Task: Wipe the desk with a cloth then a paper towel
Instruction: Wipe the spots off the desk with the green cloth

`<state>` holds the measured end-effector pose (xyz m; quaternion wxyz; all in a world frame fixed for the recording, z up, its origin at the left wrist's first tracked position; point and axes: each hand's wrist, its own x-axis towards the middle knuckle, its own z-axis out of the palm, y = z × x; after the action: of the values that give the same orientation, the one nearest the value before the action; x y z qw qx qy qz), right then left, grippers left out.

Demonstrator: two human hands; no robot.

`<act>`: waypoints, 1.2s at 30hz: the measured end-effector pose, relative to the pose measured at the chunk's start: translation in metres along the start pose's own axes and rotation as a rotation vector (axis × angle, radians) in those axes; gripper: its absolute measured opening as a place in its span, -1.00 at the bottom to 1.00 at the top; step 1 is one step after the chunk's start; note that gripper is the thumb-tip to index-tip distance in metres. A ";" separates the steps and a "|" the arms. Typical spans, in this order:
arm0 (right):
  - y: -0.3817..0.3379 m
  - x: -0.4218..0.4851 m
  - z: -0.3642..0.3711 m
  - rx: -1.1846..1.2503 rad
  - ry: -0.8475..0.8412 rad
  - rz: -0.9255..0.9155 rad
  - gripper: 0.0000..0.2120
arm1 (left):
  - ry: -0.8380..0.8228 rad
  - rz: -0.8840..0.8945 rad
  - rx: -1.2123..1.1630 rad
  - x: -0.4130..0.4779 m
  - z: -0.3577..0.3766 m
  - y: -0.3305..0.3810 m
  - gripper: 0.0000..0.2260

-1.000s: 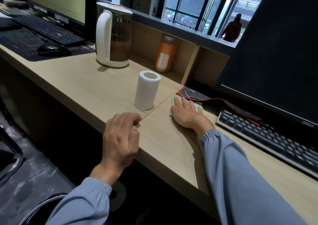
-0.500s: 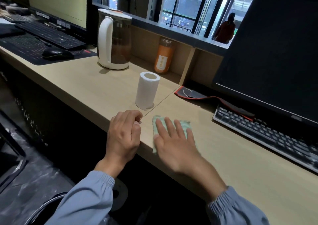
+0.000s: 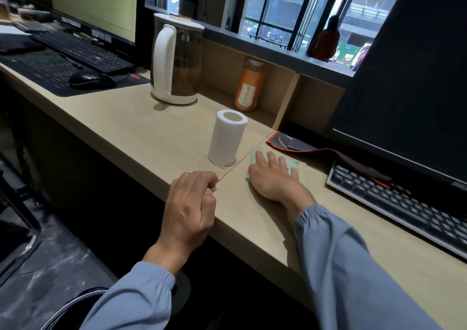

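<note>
In the head view, a pale green cloth lay flat on the light wood desk, pinned under the right hand. Its long axis ran across the desk from the near left toward the far right, roughly in line with the desk's front edge, and its corners showed past the hand on both sides. The fabric looked soft and slightly nubbly, rumpled at the left edge. The right hand's fingers were spread out flat, palm down, pressing the cloth rather than gripping it.

Just to the left of the cloth, across a seam in the desktop, a white paper towel roll stood upright, its hollow core pointing up. It was near the cloth but apart from it.

The left hand rested at the desk's front edge, curled into a loose fist; whether it had anything inside could not be told.

Beyond the cloth lay the corner of a black mouse pad with red trim, and to the right a black keyboard under a dark monitor. Farther back stood a white-handled kettle and an orange bottle in a cubby. A black mouse sat well to the left.
</note>
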<state>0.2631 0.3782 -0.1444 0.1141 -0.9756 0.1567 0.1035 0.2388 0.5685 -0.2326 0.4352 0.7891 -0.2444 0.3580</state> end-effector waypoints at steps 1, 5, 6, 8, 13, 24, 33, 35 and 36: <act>0.000 0.009 -0.002 -0.006 0.004 0.010 -0.43 | 0.006 0.001 -0.004 0.000 0.000 -0.001 -0.74; -0.001 0.032 -0.010 -0.011 0.030 0.042 -0.43 | 0.014 -0.005 -0.006 -0.001 0.000 -0.003 -0.73; -0.001 0.035 -0.011 -0.011 0.038 0.051 -0.43 | 0.014 -0.006 -0.011 0.000 0.000 -0.002 -0.73; -0.003 0.036 -0.013 -0.008 0.036 0.072 -0.43 | 0.012 -0.021 -0.028 0.001 0.000 -0.002 -0.73; -0.012 0.016 -0.004 0.007 0.028 0.079 -0.43 | 0.008 -0.091 -0.107 0.003 -0.005 0.001 -0.74; -0.062 -0.080 0.038 0.013 0.016 -0.018 -0.43 | -0.023 -0.272 -0.313 0.010 -0.021 0.007 -0.70; -0.088 -0.111 0.056 0.005 0.060 -0.011 -0.44 | -0.167 -0.484 -0.462 0.026 -0.040 0.006 -0.68; -0.082 -0.119 0.061 -0.022 0.081 -0.032 -0.44 | -0.194 -0.484 -0.454 0.027 -0.042 0.006 -0.67; -0.077 -0.124 0.063 -0.043 0.098 -0.042 -0.44 | -0.200 -0.485 -0.452 0.028 -0.043 0.007 -0.67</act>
<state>0.1623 0.5008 -0.1603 0.0875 -0.9848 0.1393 0.0565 0.2362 0.6002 -0.1919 0.6454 0.7390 -0.1644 0.1017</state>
